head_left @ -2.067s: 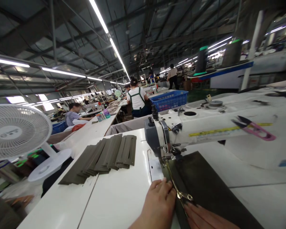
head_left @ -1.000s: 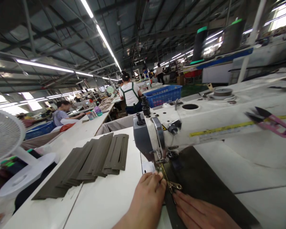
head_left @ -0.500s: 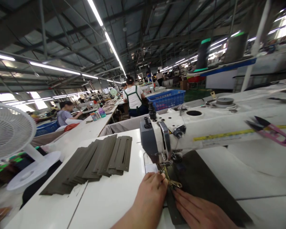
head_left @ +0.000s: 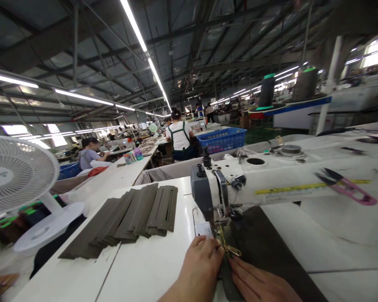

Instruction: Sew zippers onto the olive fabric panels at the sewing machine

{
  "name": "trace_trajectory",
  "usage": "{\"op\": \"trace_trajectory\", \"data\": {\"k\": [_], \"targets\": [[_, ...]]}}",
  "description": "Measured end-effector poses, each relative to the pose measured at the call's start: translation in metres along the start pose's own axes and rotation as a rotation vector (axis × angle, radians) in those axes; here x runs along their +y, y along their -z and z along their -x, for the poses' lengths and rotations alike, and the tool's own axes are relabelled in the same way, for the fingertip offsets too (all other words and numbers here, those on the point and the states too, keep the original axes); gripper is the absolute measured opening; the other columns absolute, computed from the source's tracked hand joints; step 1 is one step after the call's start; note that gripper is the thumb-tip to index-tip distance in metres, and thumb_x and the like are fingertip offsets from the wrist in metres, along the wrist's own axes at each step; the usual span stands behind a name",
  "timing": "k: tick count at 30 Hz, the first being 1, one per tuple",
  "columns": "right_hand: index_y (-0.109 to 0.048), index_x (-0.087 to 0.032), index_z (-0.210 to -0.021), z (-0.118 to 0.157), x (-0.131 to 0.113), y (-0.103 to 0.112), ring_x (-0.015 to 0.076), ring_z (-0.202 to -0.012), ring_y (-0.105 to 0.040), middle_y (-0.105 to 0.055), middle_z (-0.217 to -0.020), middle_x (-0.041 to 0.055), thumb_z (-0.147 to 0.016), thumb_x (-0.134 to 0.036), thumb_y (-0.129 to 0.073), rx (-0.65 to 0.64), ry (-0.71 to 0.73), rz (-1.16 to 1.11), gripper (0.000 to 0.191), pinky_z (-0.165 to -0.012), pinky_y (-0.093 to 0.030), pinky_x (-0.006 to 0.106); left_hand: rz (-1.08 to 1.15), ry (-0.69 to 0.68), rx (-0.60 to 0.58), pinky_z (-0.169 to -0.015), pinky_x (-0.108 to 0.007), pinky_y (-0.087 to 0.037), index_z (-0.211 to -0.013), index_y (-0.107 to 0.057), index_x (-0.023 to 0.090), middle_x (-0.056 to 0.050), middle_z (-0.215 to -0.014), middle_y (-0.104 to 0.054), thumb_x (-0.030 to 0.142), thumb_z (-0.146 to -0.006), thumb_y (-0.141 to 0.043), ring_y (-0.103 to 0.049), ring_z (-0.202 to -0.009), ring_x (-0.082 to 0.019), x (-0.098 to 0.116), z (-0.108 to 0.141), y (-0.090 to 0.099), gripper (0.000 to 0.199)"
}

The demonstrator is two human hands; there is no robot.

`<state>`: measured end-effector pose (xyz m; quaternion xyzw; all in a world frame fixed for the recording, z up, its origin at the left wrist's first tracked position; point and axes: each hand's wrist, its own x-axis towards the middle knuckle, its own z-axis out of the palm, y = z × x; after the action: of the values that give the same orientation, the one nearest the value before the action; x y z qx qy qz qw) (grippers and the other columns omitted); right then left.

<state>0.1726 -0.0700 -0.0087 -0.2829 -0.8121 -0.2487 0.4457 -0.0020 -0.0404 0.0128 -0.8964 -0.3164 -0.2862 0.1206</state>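
My left hand (head_left: pixel 203 262) is closed, its fingertips pressed together on the edge of a zipper (head_left: pixel 221 235) with gold teeth, just in front of the needle area of a white sewing machine (head_left: pixel 220 195). A gold zipper pull (head_left: pixel 233 250) lies between my hands. My right hand (head_left: pixel 260 280) lies flat with fingers stretched out, on the dark olive panel (head_left: pixel 271 247) beside the zipper. That panel runs under the machine's arm. The presser foot and the exact stitching point are partly hidden.
Flat olive pieces (head_left: pixel 135 214) with slots lie overlapped on the white table at left. Pink-handled snips (head_left: pixel 349 188) rest on the machine arm near a yellow measuring tape (head_left: pixel 271 190). A white fan (head_left: pixel 22 180) stands left. Beyond are a blue crate (head_left: pixel 222 140) and co-workers.
The camera view has tilted, so the scene sits slightly lower. My hands keep nearly the same hold beside the zipper, and any feed of the panel is too small to tell.
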Motion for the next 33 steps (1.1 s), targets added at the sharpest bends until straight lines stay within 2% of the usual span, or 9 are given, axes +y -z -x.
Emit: {"op": "trace_trajectory", "data": {"k": [6,9,15,19,23,28,33], "targets": [[-0.069,-0.015,-0.079,-0.006,-0.002,0.005,0.0135,-0.081,-0.066,-0.071,-0.085,0.0054,-0.089,-0.003,-0.023,-0.062,0.009,-0.025,0.049,-0.074,-0.053,0.020,0.037,-0.031,0.030,-0.084,-0.032,-0.052,-0.097,-0.058,0.013,-0.008,-0.096,-0.067,0.016,-0.090,-0.047,-0.063,-0.090,-0.018,0.002,-0.001,0.002,0.014],[-0.070,-0.014,-0.077,-0.010,-0.002,0.009,0.0139,-0.079,-0.067,-0.071,-0.084,0.0054,-0.090,-0.004,-0.023,-0.054,-0.009,-0.036,0.050,-0.072,-0.054,0.020,0.051,-0.029,0.029,-0.082,-0.033,-0.053,-0.097,-0.059,0.012,-0.008,-0.094,-0.067,0.014,-0.090,-0.047,-0.063,-0.089,-0.018,0.003,-0.003,0.004,0.014],[-0.070,-0.011,-0.076,-0.015,-0.002,0.013,0.0161,-0.079,-0.067,-0.071,-0.084,0.0078,-0.093,-0.008,-0.021,-0.087,-0.040,-0.037,0.052,-0.070,-0.055,0.022,0.073,0.004,-0.046,-0.085,-0.036,-0.052,-0.100,-0.058,0.011,-0.010,-0.098,-0.066,0.011,-0.090,-0.046,-0.062,-0.092,-0.020,0.006,-0.008,0.010,0.017],[-0.071,-0.012,-0.078,-0.014,0.000,0.010,0.0161,-0.079,-0.066,-0.071,-0.085,0.0085,-0.092,-0.008,-0.022,-0.098,-0.040,-0.029,0.051,-0.069,-0.055,0.023,0.071,0.008,-0.063,-0.080,-0.035,-0.053,-0.097,-0.059,0.011,-0.009,-0.093,-0.066,0.009,-0.088,-0.047,-0.062,-0.084,-0.020,0.006,-0.014,0.013,0.015],[-0.071,-0.013,-0.078,-0.014,0.004,0.005,0.0149,-0.079,-0.066,-0.071,-0.084,0.0077,-0.089,-0.004,-0.024,-0.100,-0.017,-0.022,0.049,-0.070,-0.055,0.022,0.089,0.025,-0.108,-0.081,-0.035,-0.052,-0.098,-0.059,0.011,-0.009,-0.090,-0.064,0.011,-0.087,-0.050,-0.061,-0.085,-0.020,0.003,-0.016,0.010,0.014],[-0.071,-0.013,-0.076,-0.016,0.010,0.000,0.0142,-0.077,-0.067,-0.071,-0.083,0.0072,-0.093,-0.008,-0.018,-0.099,-0.015,-0.032,0.056,-0.069,-0.054,0.021,0.118,0.072,-0.118,-0.083,-0.035,-0.050,-0.097,-0.059,0.011,-0.010,-0.091,-0.063,0.015,-0.087,-0.050,-0.059,-0.088,-0.022,-0.002,-0.013,0.002,0.014],[-0.070,-0.013,-0.079,-0.018,0.012,0.005,0.0150,-0.080,-0.067,-0.071,-0.085,0.0074,-0.091,-0.006,-0.019,-0.136,0.012,-0.020,0.054,-0.073,-0.054,0.022,0.107,0.133,-0.163,-0.075,-0.032,-0.051,-0.092,-0.060,0.015,-0.007,-0.091,-0.060,0.015,-0.086,-0.050,-0.056,-0.085,-0.022,-0.005,-0.011,-0.004,0.011]]}}
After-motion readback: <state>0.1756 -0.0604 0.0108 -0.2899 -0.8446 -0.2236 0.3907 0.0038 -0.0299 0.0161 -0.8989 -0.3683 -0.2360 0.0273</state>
